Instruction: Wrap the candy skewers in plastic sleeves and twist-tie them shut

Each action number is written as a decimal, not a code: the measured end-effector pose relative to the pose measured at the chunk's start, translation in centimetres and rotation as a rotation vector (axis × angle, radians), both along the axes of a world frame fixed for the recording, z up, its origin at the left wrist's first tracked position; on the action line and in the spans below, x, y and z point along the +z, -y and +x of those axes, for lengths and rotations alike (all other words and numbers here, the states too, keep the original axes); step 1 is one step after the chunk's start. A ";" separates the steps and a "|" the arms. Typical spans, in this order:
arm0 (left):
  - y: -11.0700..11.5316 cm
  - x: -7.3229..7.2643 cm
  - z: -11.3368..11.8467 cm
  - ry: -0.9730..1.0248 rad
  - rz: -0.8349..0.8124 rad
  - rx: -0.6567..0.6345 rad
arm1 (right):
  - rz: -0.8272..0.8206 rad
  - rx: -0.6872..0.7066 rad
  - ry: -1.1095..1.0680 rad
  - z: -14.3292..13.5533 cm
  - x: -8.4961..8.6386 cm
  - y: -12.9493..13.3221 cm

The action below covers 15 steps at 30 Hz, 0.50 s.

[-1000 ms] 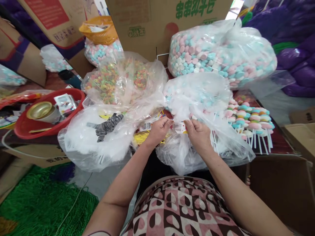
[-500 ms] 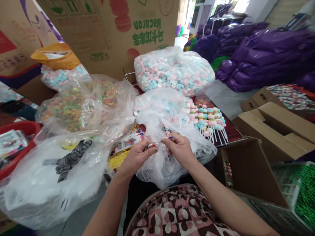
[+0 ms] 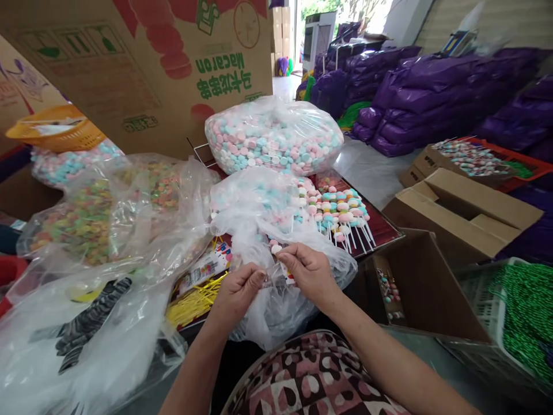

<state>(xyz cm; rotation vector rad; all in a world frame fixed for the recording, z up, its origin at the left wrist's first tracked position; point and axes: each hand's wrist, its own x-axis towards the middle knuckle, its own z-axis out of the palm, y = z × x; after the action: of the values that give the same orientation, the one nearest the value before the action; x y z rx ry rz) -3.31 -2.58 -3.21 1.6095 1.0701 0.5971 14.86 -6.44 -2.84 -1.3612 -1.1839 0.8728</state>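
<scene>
My left hand (image 3: 239, 291) is closed in a pinch over the clear plastic, on something I cannot make out. To its right my right hand (image 3: 309, 271) pinches a small printed packet (image 3: 287, 274), and a pale candy piece (image 3: 275, 249) shows by its fingertips. Both hands are above a crumpled clear bag (image 3: 263, 323). Just beyond lies an opened bag of pink and blue candies (image 3: 254, 196), with candy skewers on white sticks (image 3: 343, 213) at its right. Yellow ties (image 3: 194, 302) and printed cards (image 3: 209, 268) lie left of my left hand.
A large full candy bag (image 3: 272, 138) sits at the back before a big carton (image 3: 173, 75). Gummy bags (image 3: 90, 219) are at left. Open cardboard boxes (image 3: 436, 288) and a crate of green beads (image 3: 525, 323) stand at right, purple bundles (image 3: 427, 92) behind.
The view has turned slightly right, so the surroundings sit further left. My hands have moved a little apart, and the printed packet now shows under my right fingers.
</scene>
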 end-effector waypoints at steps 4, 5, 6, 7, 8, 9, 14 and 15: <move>0.1 0.3 1.0 -0.022 0.049 0.005 | -0.086 0.055 -0.096 0.9 0.1 0.4; 0.1 0.3 1.2 -0.014 0.045 0.006 | -0.091 0.089 -0.114 1.2 0.1 0.4; 0.1 0.3 1.4 0.000 0.031 0.006 | -0.086 0.119 -0.122 1.5 0.1 0.4; 0.2 0.3 1.5 0.015 0.009 -0.003 | -0.075 0.140 -0.124 1.8 0.1 0.4; 0.2 0.3 1.6 0.025 -0.014 -0.017 | -0.062 0.145 -0.122 1.9 0.1 0.4; 0.2 0.2 1.6 0.028 -0.030 -0.030 | -0.053 0.138 -0.120 2.0 0.0 0.4; 0.7 0.1 1.8 0.075 -0.058 -0.075 | -0.018 0.022 -0.047 1.5 -0.6 0.4; 0.8 0.2 1.9 0.112 -0.097 -0.094 | -0.008 0.006 -0.026 1.3 -0.6 0.4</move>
<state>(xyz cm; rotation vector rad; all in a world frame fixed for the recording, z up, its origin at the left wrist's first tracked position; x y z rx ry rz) -1.36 -3.38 -3.02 1.5147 0.9223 0.5575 16.13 -6.88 -3.42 -1.3494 -1.1660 0.8983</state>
